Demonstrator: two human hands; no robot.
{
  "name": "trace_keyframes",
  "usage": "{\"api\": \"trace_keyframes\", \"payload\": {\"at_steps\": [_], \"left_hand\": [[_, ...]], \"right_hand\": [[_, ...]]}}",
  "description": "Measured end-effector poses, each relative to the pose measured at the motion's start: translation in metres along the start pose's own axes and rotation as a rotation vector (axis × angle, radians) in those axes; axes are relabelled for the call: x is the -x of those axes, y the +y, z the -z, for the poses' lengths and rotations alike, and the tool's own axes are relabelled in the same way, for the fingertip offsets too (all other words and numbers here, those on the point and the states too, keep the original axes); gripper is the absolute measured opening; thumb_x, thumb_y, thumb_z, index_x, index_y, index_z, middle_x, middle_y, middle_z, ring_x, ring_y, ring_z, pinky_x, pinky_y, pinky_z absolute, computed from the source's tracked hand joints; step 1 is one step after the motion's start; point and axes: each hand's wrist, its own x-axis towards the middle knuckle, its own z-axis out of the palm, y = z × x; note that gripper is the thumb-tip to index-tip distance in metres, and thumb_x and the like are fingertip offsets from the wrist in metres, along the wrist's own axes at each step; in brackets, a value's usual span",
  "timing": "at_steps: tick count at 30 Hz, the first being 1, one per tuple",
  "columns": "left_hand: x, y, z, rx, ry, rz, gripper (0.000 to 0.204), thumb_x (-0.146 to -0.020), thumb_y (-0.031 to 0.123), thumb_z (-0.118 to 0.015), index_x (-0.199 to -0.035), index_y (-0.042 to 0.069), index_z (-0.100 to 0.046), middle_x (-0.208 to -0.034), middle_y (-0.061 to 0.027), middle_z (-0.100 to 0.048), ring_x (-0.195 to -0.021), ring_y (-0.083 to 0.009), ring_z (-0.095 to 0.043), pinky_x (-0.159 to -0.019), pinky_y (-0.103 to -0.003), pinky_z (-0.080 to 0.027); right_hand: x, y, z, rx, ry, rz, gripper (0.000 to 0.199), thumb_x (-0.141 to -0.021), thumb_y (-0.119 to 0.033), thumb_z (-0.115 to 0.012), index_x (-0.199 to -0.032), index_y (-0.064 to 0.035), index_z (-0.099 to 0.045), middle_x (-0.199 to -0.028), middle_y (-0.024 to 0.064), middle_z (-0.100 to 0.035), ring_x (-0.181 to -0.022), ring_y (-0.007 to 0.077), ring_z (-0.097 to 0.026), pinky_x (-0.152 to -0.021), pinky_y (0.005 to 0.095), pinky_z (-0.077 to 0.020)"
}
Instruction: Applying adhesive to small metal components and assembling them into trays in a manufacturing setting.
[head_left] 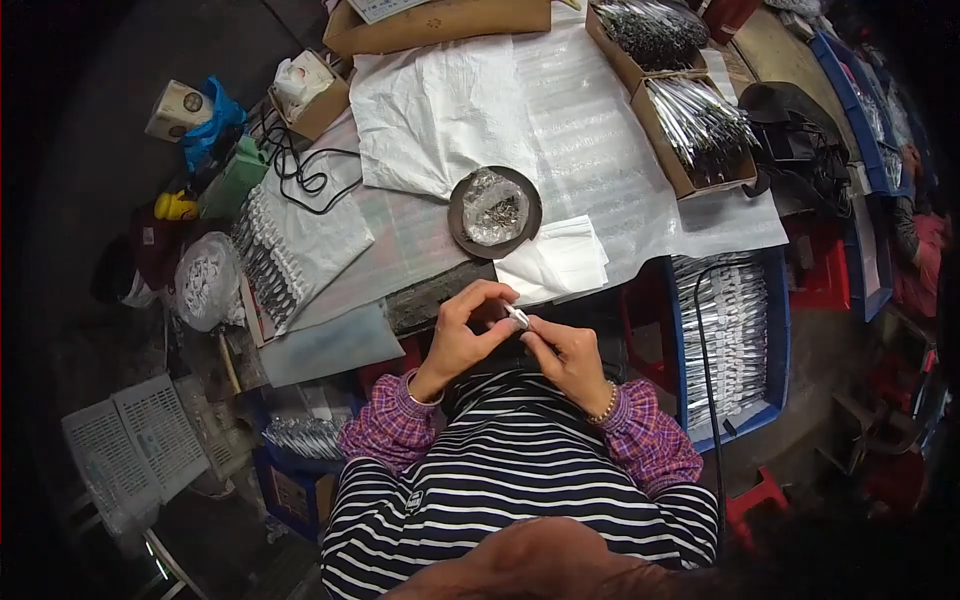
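Observation:
Above my lap, close to the table's near edge, both hands meet at a small white piece with a shiny end (517,316). My left hand (463,338) pinches it between thumb and fingers. From the other side, the closed thumb and fingertips of my right hand (568,350) press on its lower end. Fingers cover part of the piece, so its exact kind does not show. Just beyond lie white paper sheets (555,260) and a round dark dish (460,228), in which a clear plastic bag (497,215) holds small metal parts.
Cartons (690,183) of thin silver-and-black rods stand at the far right. A blue crate (782,350) with rows of silver pieces sits beside me on the right, a black cord (704,340) across it. On the left are more rowed pieces (270,255) and a bag of white parts (207,280).

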Motion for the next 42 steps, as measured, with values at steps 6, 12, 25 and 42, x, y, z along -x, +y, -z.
{"api": "trace_keyframes", "payload": {"at_steps": [6, 12, 25, 42], "left_hand": [[0.003, -0.004, -0.006, 0.405, -0.079, 0.089, 0.019, -0.079, 0.0, -0.065, -0.097, -0.001, -0.061, -0.089, -0.0039, -0.064, -0.083, -0.0081, -0.061, -0.073, -0.021, -0.049], [0.006, -0.003, -0.009, 0.406, -0.077, 0.087, 0.017, -0.079, 0.0, -0.066, -0.095, -0.002, -0.061, -0.088, -0.004, -0.065, -0.081, -0.0086, -0.062, -0.073, -0.021, -0.05], [0.007, -0.002, -0.007, 0.472, -0.078, 0.186, 0.014, -0.08, -0.001, -0.065, -0.094, -0.001, -0.061, -0.086, -0.0031, -0.063, -0.08, -0.0081, -0.061, -0.072, -0.02, -0.049], [-0.006, 0.008, 0.002, 0.14, -0.203, 0.026, 0.025, -0.076, 0.002, -0.065, -0.1, 0.001, -0.064, -0.09, -0.0051, -0.066, -0.076, -0.0083, -0.061, -0.066, -0.021, -0.048]], "right_hand": [[0.002, -0.002, 0.002, 0.012, -0.018, 0.018, 0.019, -0.082, -0.008, -0.061, -0.1, -0.0035, -0.064, -0.064, 0.0151, -0.058, -0.053, 0.0264, -0.059, -0.048, 0.0319, -0.0437], [0.006, 0.003, 0.0, -0.024, 0.002, 0.023, 0.019, -0.081, -0.008, -0.062, -0.099, -0.003, -0.065, -0.063, 0.0159, -0.057, -0.052, 0.0268, -0.058, -0.047, 0.032, -0.0435], [0.004, -0.003, 0.0, -0.022, -0.043, 0.008, 0.022, -0.08, -0.007, -0.063, -0.102, -0.0023, -0.066, -0.064, 0.0164, -0.059, -0.051, 0.0241, -0.06, -0.048, 0.0292, -0.0447], [0.002, 0.008, 0.005, -0.24, -0.131, -0.163, 0.018, -0.088, -0.009, -0.056, -0.097, 0.0032, -0.066, -0.063, 0.0065, -0.064, -0.056, 0.0075, -0.06, -0.05, 0.0206, -0.0446]]}}
